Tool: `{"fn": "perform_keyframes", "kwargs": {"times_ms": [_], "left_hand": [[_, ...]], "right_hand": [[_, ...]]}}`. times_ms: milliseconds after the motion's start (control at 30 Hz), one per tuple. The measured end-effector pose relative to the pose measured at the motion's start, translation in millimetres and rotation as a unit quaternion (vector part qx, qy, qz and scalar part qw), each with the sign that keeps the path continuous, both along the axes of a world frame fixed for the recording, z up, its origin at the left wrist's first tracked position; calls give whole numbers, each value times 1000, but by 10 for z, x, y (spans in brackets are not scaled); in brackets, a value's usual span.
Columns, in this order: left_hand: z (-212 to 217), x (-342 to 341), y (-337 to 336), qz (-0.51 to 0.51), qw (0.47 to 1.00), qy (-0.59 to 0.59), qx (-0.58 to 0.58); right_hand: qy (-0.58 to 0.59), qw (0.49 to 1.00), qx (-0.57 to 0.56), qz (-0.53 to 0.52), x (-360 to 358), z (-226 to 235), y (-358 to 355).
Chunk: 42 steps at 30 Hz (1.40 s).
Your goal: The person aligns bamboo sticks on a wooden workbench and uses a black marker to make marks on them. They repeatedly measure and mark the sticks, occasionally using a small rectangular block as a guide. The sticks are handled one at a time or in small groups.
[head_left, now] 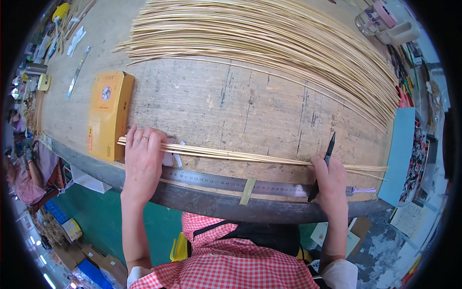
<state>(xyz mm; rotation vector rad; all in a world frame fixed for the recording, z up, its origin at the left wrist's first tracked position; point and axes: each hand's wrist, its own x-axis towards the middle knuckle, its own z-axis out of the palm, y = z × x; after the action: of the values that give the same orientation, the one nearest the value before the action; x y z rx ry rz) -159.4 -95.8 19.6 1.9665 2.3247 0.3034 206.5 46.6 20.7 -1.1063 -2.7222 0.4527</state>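
A few thin wooden sticks (pixel 240 155) lie crosswise near the table's front edge, in a small bundle. My left hand (pixel 143 156) is closed round their left end, close beside a yellow-orange box (pixel 107 115). Toward their right end, my right hand (pixel 329 180) grips a black marker pen (pixel 331 147), its upper tip pointing away from me; the fingers also touch the sticks. Past that hand the stick ends fan slightly apart. A steel ruler (pixel 216 182) runs along the front edge below the sticks, with a strip of greenish tape (pixel 248 191) across it.
A large heap of long sticks (pixel 260 43) covers the far side of the table. At the right stands a blue-sided box (pixel 399 154) full of small dark and red pieces. A pink-lidded jar (pixel 375 19) is at the far right. Another person (pixel 31 178) sits at the left.
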Motion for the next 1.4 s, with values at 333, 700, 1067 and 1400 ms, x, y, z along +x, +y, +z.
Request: {"fn": "perform_keyframes", "kwargs": {"times_ms": [333, 700, 1067, 1400], "left_hand": [[269, 28, -130, -11, 997, -66, 36], [109, -40, -125, 9, 995, -96, 20], [100, -38, -104, 11, 994, -107, 9], [-8, -39, -152, 48, 997, -45, 35]], "right_hand": [[73, 997, 13, 18, 38, 75, 142], [113, 993, -41, 15, -36, 61, 159], [133, 990, -46, 15, -58, 57, 171], [147, 989, 25, -10, -68, -16, 221]]}}
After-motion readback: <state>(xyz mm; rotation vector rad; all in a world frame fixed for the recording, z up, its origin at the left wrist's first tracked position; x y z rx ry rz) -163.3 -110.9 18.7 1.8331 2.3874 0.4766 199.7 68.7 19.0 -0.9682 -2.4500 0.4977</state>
